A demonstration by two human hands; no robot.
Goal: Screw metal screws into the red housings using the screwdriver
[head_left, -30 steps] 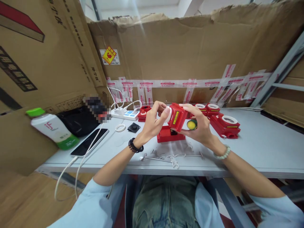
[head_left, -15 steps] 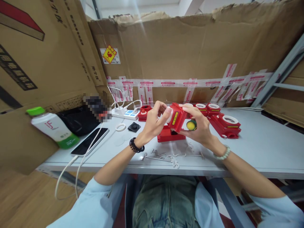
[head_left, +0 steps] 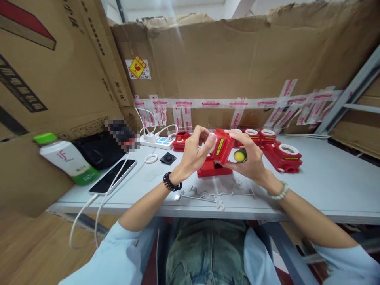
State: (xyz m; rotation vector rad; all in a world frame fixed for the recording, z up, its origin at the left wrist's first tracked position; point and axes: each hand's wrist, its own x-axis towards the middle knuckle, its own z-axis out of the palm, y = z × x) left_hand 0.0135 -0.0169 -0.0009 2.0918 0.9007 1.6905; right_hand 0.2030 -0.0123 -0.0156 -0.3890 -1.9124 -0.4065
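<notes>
A red box-shaped housing (head_left: 223, 147) with a yellow label is held tilted above the table between my hands. The fingers of my right hand (head_left: 252, 156) grip its right side, thumb below and fingers on top. My left hand (head_left: 194, 152) pinches a white round part (head_left: 212, 142) at the housing's left face; fingers hide much of it. Under the held piece sits a red base (head_left: 208, 169) with a dark opening. A yellow-and-green round piece (head_left: 240, 156) shows inside the curve of my right hand; whether it is held I cannot tell.
Screws and metal rods (head_left: 198, 198) lie near the front edge. Left are a white ring (head_left: 151, 158), black square part (head_left: 168, 158), phone (head_left: 113, 177) and bottle (head_left: 67, 158). A power strip (head_left: 157, 141) and several red housings (head_left: 282, 156) stand farther back, before a cardboard wall (head_left: 208, 59).
The view has shifted very slightly. Both hands keep the same grip on the housing and the white part, with hardly any visible movement.
</notes>
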